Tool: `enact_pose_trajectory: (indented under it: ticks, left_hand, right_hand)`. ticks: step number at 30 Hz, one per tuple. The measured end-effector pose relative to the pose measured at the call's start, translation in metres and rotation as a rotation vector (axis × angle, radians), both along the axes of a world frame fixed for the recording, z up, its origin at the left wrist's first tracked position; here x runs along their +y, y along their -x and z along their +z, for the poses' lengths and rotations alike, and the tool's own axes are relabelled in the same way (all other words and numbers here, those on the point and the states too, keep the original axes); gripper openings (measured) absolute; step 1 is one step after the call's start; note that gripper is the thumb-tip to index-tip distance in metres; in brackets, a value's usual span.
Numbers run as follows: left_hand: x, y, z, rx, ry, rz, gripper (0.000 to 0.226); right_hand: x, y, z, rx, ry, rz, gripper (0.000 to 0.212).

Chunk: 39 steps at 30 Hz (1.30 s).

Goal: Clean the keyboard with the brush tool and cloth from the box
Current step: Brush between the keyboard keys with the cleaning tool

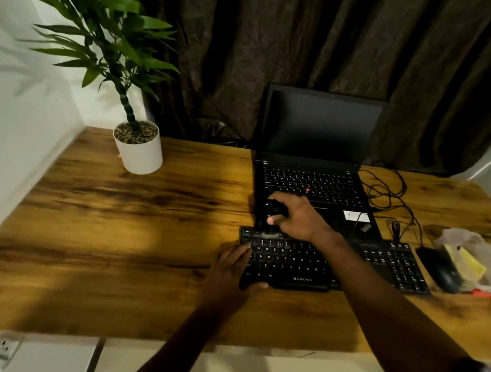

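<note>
A black keyboard (pixel 294 261) lies on the wooden desk (pixel 127 228), in front of an open laptop (pixel 313 175). My right hand (pixel 297 215) grips a black brush tool (pixel 275 208) over the keyboard's top left rows, its pale bristles (pixel 269 235) touching the keys. My left hand (pixel 232 270) holds the keyboard's left end, fingers lying on the keys and thumb at the front edge. A clear bag with yellow cloth (pixel 470 262) sits at the right.
A black mouse (pixel 442 269) lies right of the keyboard, with tangled cables (pixel 391 197) behind it. A potted plant (pixel 138 147) stands at the desk's back left. Dark curtains (pixel 314 42) hang behind the laptop. A white wall borders the left side.
</note>
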<state>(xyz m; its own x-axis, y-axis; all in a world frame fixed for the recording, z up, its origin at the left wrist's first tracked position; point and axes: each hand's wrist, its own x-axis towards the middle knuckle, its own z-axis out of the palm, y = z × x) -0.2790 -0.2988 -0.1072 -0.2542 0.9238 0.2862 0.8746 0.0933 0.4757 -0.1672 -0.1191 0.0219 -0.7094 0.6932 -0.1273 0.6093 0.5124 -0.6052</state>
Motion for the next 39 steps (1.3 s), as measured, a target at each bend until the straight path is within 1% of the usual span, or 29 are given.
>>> enact_pose_trajectory:
  ticks: [3,5,9,12,16,19,21,22,24,27,31,33,34,37,39]
  left_hand:
    - [0.001,0.001,0.001,-0.046,0.048,-0.013,0.101]
    - [0.0,0.001,0.0,-0.022,0.031,-0.013,0.097]
    - [0.001,0.001,-0.001,-0.039,0.028,-0.004,0.093]
    - [0.001,0.002,-0.002,-0.023,0.028,-0.027,0.09]
    - [0.001,0.002,-0.004,-0.044,0.037,-0.017,0.092]
    - [0.0,0.002,0.002,0.005,0.056,-0.027,0.094]
    - [0.0,0.001,0.008,-0.006,0.091,-0.029,0.102]
    - [-0.001,0.001,0.011,-0.028,0.115,-0.036,0.107]
    - [-0.001,0.001,0.011,-0.045,0.1,-0.026,0.109]
    - [-0.002,0.002,0.004,-0.034,0.036,-0.013,0.102]
    - [-0.002,0.001,0.002,-0.039,0.033,-0.017,0.095]
    - [-0.003,0.001,0.002,-0.037,0.018,-0.004,0.089]
    - [-0.003,0.001,0.003,-0.035,0.014,0.002,0.087]
    - [-0.003,0.0,0.005,0.0,-0.02,0.026,0.083]
    - [-0.003,-0.001,0.008,0.036,-0.041,0.038,0.081]
  right_hand:
    - [-0.012,0.018,-0.001,0.092,0.05,-0.005,0.037]
    - [-0.014,0.019,-0.003,0.118,0.065,-0.009,0.036]
    - [-0.002,-0.002,0.003,0.021,0.04,0.002,0.043]
    - [0.007,-0.023,0.01,-0.075,-0.034,0.011,0.036]
    - [0.002,-0.024,0.015,-0.156,-0.092,-0.005,0.035]
    - [-0.015,-0.007,0.013,-0.08,-0.001,0.048,0.032]
    - [-0.025,-0.001,0.009,-0.023,0.053,0.084,0.03]
    - [-0.026,-0.002,0.011,-0.015,0.068,0.078,0.03]
    - [-0.02,-0.013,0.013,-0.009,0.081,0.04,0.032]
    - [-0.006,-0.038,0.022,-0.056,0.088,-0.048,0.036]
    - [0.002,-0.055,0.027,-0.202,-0.017,-0.19,0.049]
    - [-0.005,-0.046,0.024,-0.233,-0.059,-0.192,0.055]
    - [-0.011,-0.04,0.022,-0.219,-0.041,-0.175,0.055]
    - [-0.029,-0.023,0.018,-0.135,0.012,-0.102,0.042]
    - [-0.033,-0.02,0.016,-0.067,0.067,-0.115,0.044]
